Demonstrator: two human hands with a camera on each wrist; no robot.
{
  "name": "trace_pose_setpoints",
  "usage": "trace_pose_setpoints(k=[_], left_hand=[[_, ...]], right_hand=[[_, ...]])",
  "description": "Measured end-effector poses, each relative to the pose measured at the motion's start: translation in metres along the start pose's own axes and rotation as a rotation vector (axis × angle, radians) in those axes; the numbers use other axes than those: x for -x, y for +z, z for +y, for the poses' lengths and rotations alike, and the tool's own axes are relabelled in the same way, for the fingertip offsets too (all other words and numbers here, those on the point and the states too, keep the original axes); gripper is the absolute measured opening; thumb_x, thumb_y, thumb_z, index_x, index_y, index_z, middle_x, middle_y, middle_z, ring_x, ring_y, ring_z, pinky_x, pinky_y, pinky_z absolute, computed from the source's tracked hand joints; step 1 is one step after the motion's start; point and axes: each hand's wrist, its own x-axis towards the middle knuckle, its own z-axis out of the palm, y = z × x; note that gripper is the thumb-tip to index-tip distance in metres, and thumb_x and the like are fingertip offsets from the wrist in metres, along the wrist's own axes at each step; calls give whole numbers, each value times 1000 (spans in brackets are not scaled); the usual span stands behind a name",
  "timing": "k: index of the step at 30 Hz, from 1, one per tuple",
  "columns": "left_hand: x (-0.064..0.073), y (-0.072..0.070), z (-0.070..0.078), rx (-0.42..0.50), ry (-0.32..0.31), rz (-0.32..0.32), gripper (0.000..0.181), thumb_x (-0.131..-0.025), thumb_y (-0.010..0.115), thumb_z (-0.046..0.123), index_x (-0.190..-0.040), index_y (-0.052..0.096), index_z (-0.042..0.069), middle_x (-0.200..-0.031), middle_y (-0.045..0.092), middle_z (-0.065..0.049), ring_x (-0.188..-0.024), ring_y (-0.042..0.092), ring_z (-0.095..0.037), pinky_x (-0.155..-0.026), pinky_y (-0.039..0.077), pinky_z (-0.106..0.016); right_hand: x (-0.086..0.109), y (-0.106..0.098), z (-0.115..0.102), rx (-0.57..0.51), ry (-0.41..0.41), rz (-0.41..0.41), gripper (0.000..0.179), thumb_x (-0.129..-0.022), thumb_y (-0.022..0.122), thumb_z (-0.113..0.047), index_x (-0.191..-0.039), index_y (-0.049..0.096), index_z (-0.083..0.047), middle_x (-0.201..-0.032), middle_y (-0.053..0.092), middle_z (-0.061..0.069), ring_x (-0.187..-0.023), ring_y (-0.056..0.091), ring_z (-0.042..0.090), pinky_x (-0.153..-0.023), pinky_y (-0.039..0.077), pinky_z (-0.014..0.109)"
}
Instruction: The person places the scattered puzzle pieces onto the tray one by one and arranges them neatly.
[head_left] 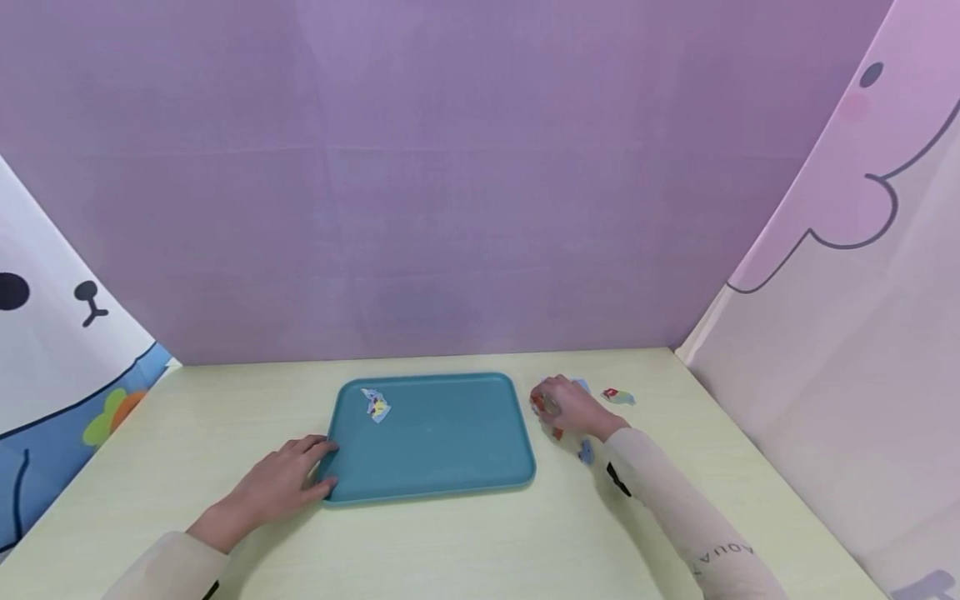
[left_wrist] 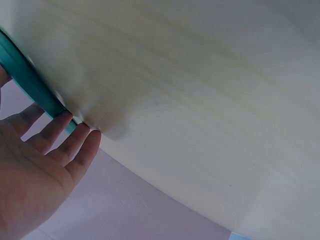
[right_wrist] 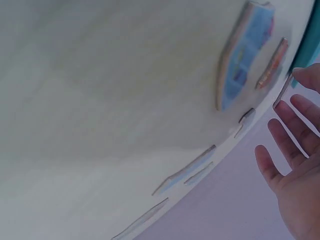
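A teal tray (head_left: pixel 442 442) lies on the table, with one printed puzzle piece (head_left: pixel 377 406) near its far left corner. My left hand (head_left: pixel 277 483) rests at the tray's left rim, fingertips and thumb touching it; the left wrist view shows those fingers (left_wrist: pixel 80 142) loosely extended. Just right of the tray, my right hand (head_left: pixel 573 408) is low over the table. In the right wrist view its thumb and a fingertip pinch a thin flat puzzle piece (right_wrist: pixel 283 91), seen edge-on, so its picture is hidden.
Around the right hand lie several loose pieces: a blue one (head_left: pixel 586 452), a small orange-red one (head_left: pixel 557 433) and a green-red one (head_left: pixel 618 397). A purple cloth (head_left: pixel 480 208) rises behind the table, with printed cloths at both sides.
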Motion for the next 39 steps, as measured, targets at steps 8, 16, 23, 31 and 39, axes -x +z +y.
trace_pose_setpoints(k=[8,16,23,31,39], left_hand=[[0,0,0,-8,-6,5,48,-79,67,34,-115,59,3,-117,57,-18,-103,56,-37,-76,49,-51],[-1,2,-2,-5,-26,-34,48,-80,66,35,-116,58,4,-118,56,-17,-104,55,-37,-76,48,-51],[0,3,-2,-4,-23,-31,48,-80,66,35,-116,58,5,-118,56,-16,-105,55,-36,-76,48,-52],[0,2,-1,1,-21,-26,48,-80,66,35,-116,58,4,-118,56,-17,-104,55,-37,-75,48,-51],[0,1,-1,4,-19,-20,48,-80,66,34,-116,58,4,-118,56,-17,-104,56,-37,-76,48,-51]], right_hand=[[-4,-5,-5,-23,-8,0,26,-83,64,-13,-109,63,-8,-110,62,7,-104,52,26,-88,41,47],[-11,-6,-14,-27,-18,-13,28,-82,66,-14,-109,63,-9,-113,61,5,-108,51,24,-90,40,47],[-18,-6,-26,-25,-66,-17,30,-83,65,-15,-112,63,-8,-111,62,6,-106,51,25,-85,40,46],[-26,-4,-41,-10,-126,-31,30,-82,65,-15,-112,63,-7,-107,62,5,-101,52,22,-81,43,41],[-37,1,-53,1,-163,-67,29,-85,62,-18,-113,62,-10,-110,62,1,-101,51,18,-82,43,39]])
